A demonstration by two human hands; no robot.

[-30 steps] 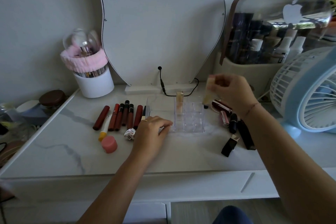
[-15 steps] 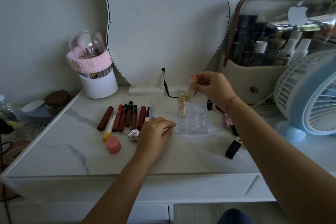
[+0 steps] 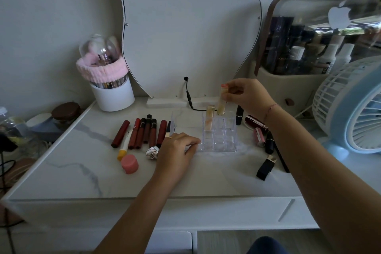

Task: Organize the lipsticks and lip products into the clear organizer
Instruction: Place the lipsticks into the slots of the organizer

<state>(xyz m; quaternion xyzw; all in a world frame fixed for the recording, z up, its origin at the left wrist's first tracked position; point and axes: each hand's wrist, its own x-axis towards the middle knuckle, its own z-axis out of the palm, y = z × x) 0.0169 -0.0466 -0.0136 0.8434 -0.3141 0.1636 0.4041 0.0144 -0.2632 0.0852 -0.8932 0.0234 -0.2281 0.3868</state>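
Observation:
A clear organizer point(image 3: 219, 140) with square cells stands mid-table. One pale gold lip tube point(image 3: 209, 118) stands upright in its back-left cell. My right hand point(image 3: 248, 94) pinches a second pale tube point(image 3: 222, 101) by its top, its lower end at the back-middle cell. My left hand point(image 3: 177, 150) rests on the table with its fingertips against the organizer's front-left corner. A row of dark red lip tubes point(image 3: 144, 133) lies to the left. More dark lipsticks point(image 3: 266, 142) lie to the right.
A pink round cap point(image 3: 129, 164) and a yellow-tipped stick point(image 3: 123, 146) lie front left. A white brush cup point(image 3: 112, 94) stands back left. The mirror point(image 3: 185, 26) with its black cable is behind. A cosmetics case point(image 3: 309, 57) and blue fan point(image 3: 354, 109) stand right.
My right hand carried the pale tube from the right side leftward over the organizer and now holds it upright at the back-middle cell. My left hand has stayed by the organizer.

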